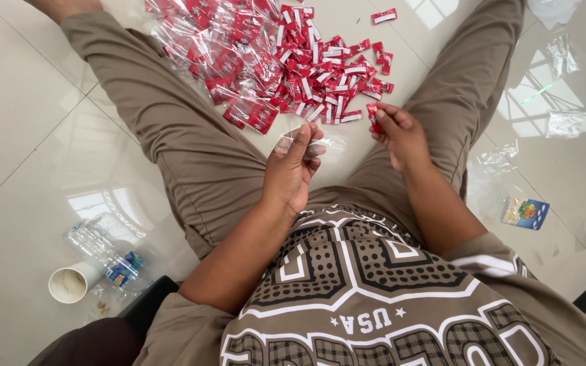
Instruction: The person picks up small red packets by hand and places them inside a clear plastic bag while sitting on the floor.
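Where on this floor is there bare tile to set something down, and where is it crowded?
Bare tile lies left of the left thigh, above the paper cup and crushed bottle. Another patch lies between the right knee and the scattered clear bags. The pile of red sachets crowds the floor between the legs.

One paper cup [70, 282] and one crushed plastic bottle [106, 254] lie on the floor. The red sachets [320, 68] are too many to count.
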